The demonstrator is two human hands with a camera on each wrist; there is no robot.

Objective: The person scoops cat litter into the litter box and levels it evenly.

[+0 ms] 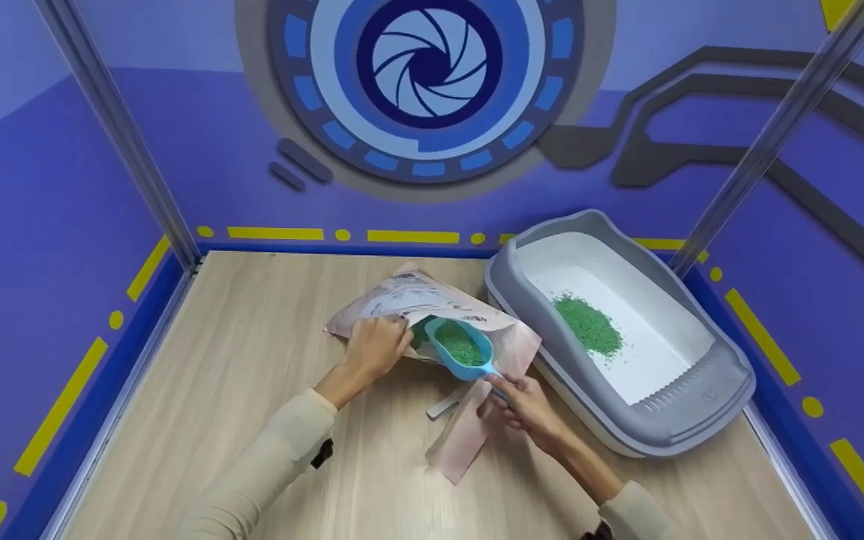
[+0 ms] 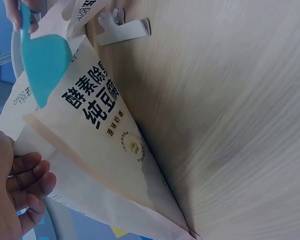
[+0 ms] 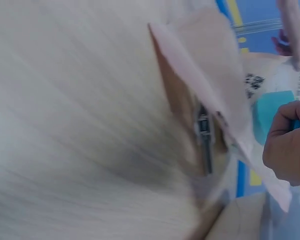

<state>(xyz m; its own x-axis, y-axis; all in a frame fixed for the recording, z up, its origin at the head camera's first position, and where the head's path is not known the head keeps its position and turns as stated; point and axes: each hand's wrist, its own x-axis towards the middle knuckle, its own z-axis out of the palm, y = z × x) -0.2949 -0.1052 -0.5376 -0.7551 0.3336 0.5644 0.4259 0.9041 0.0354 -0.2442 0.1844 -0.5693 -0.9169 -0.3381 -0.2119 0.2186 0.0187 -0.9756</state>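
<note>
A blue scoop (image 1: 469, 367) heaped with green granules sits at the mouth of a pale pink litter bag (image 1: 379, 296). My right hand (image 1: 529, 409) grips the scoop's handle; in the left wrist view the scoop (image 2: 46, 62) shows its underside. With its fingers curled, my left hand (image 1: 376, 345) holds the bag's edge at the opening, left of the scoop. More green granules show inside the bag, partly hidden by the scoop. Printed text covers the side of the bag (image 2: 102, 102) in the left wrist view.
To the right stands a grey-rimmed litter box (image 1: 709, 405) with a patch of green granules (image 1: 589, 326) on its white floor. A sealing clip (image 2: 125, 31) lies on the wooden table (image 1: 252, 322), close to a pink flap (image 1: 462, 442) below the bag. Blue walls enclose the table.
</note>
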